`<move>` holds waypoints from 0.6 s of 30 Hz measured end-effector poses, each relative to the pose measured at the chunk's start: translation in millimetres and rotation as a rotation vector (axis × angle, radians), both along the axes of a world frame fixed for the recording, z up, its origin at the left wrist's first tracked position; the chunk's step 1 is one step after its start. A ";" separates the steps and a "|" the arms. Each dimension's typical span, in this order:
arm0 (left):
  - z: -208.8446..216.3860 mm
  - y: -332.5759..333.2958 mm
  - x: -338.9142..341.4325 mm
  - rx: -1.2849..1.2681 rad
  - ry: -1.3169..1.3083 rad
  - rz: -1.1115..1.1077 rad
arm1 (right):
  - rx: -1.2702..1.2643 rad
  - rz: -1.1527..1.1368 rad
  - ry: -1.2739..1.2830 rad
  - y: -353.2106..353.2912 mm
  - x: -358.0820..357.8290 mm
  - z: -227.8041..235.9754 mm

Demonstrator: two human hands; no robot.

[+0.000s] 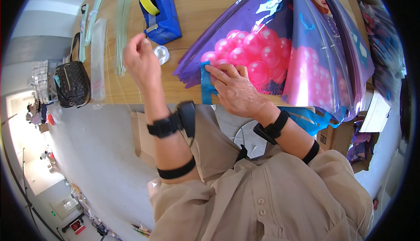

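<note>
My left hand (143, 59) is raised over the table beside the blue tape dispenser (168, 22), which carries a roll of yellow-edged tape (148, 0). Its fingers are pinched together; whatever they may hold is too small to make out. My right hand (239, 88) bends over the near corner of a glossy purple plastic sheet (245, 27) printed with pink balloons. Its index fingertip presses a blue strip (206, 83) against that corner, and the strip hangs toward the table edge. The thumb is mostly hidden.
Pale green thin rods (122, 31) and a clear plastic sleeve (99, 62) lie on the left of the wooden table (201, 5). A small round clear object (161, 55) sits near the dispenser. More printed sheets (323, 53) overlap on the right. A dark bag (72, 83) hangs at the left edge.
</note>
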State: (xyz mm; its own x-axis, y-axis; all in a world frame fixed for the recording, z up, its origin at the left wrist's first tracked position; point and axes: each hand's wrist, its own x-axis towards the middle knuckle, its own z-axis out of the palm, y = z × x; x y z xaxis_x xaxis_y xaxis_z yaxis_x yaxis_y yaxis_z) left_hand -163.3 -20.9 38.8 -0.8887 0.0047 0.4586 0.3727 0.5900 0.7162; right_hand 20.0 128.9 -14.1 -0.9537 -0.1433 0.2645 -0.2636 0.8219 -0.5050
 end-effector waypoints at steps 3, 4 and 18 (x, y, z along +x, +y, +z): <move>13.0 11.5 -37.6 0.054 -0.225 0.020 | 0.018 -0.007 0.009 2.9 2.7 -2.0; 21.6 14.9 -42.7 0.108 -0.440 0.030 | 0.049 -0.006 0.012 3.0 2.9 -1.2; 13.0 8.1 -46.0 0.840 -0.675 -0.261 | 0.093 -0.012 -0.050 5.0 0.5 2.1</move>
State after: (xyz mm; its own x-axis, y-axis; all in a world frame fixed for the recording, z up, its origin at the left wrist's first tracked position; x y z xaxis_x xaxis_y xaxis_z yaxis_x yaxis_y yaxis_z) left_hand -209.3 -12.7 51.8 -0.9742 0.1432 -0.1745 -0.2030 -0.2181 0.9546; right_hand 20.5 134.0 -11.9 -0.9671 -0.1538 0.2026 -0.2301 0.8685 -0.4391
